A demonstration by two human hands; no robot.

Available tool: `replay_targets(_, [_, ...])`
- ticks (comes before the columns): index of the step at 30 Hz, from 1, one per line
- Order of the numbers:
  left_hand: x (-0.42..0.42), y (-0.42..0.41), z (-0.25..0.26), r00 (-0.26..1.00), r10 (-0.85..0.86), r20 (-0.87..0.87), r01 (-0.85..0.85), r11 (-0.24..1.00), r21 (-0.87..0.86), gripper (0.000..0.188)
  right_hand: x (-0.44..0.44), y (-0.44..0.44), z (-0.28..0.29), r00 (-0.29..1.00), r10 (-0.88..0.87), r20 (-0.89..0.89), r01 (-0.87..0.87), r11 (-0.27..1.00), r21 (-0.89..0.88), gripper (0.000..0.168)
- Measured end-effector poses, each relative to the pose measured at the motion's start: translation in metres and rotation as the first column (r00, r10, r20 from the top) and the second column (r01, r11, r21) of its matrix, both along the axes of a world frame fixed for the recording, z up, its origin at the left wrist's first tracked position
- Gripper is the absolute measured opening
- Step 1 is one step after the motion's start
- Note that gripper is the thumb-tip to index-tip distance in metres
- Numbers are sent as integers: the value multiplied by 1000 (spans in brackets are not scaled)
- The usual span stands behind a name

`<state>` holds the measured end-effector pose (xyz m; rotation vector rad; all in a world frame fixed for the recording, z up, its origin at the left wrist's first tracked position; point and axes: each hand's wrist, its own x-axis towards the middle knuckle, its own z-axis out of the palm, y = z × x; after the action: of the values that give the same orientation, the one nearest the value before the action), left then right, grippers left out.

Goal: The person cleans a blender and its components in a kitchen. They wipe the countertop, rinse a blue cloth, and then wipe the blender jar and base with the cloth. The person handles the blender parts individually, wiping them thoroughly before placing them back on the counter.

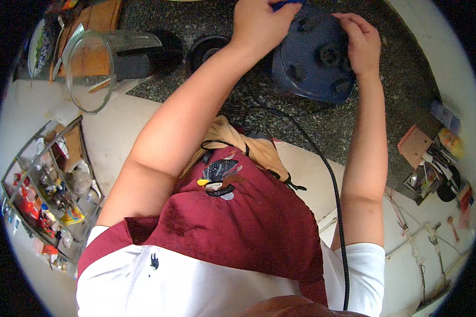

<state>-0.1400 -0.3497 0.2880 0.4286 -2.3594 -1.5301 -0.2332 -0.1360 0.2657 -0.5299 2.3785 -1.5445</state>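
A dark blue appliance base [315,55], with several round dark feet on its upturned face, rests on a speckled stone countertop [404,87]. My left hand [261,25] is over its upper left corner, fingers curled on a small bright blue thing [287,4] cut off by the picture's top; what it is cannot be told. At the right edge of the base, my right hand [363,43] grips the rim with bent fingers, the fingertips partly hidden. A black cord [321,154] runs from near the base down past my apron [242,206].
Left of my arm lie a clear jar [89,71] with a dark end, a wooden board [99,23] and a patterned plate [41,47]. A dark round item [208,49] is beside my left forearm. A rack of packets [51,190] stands lower left, a pink basket [415,146] with utensils at right.
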Motion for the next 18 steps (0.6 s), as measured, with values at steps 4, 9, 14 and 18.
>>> replay_targets(4, [40,-1,-12,989,94,-117,-105,991,-89,23,9,-18,10,998,60,6,-61,991,120,29])
replay_targets(9, [83,13,-23,978,111,-176,-92,989,112,24,9,-17,12,993,109,36,-111,992,60,35])
replay_targets(14, [71,4,-22,984,0,-179,5,1000,25,24,10,-16,17,1000,8,-25,-5,993,115,50])
replay_targets(18, [25,-6,-23,978,-164,-126,171,984,48,21,5,9,10,964,-127,233,158,980,-122,69])
